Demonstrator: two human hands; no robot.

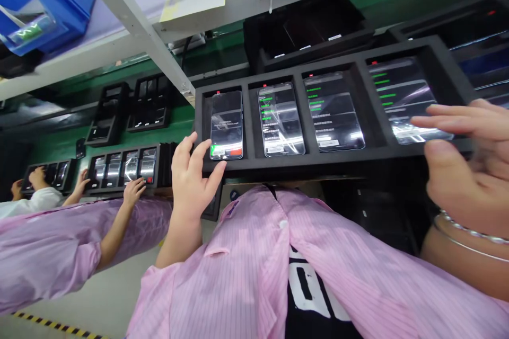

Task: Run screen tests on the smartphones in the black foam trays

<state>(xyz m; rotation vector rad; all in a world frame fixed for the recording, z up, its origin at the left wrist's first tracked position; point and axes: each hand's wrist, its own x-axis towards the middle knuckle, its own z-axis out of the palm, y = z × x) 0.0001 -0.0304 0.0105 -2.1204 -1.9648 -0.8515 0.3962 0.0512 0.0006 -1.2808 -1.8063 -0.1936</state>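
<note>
Black, foam-like walls form the tray [254,163] in front of the person [222,275], and four glossy phones [281,122] lie face up in it, one to a compartment. The left hand [193,180] is loosely spread at the tray's front left corner, its thumb and index finger near the lower end of the leftmost phone [226,122]; whether a fingertip touches the glass cannot be told. The right hand [473,164] is wide too, gripping nothing, its fingers stretched over the lower part of the rightmost phone [400,90]; contact is unclear there as well. Each phone should prove stiff and fairly light, though its smooth face is likely slippery and easily scratched or cracked. The safest hold is probably by the long side edges, where the gap beside a phone gives fingertips room. The tray looks light and slightly yielding, best steadied at both short ends.
</note>
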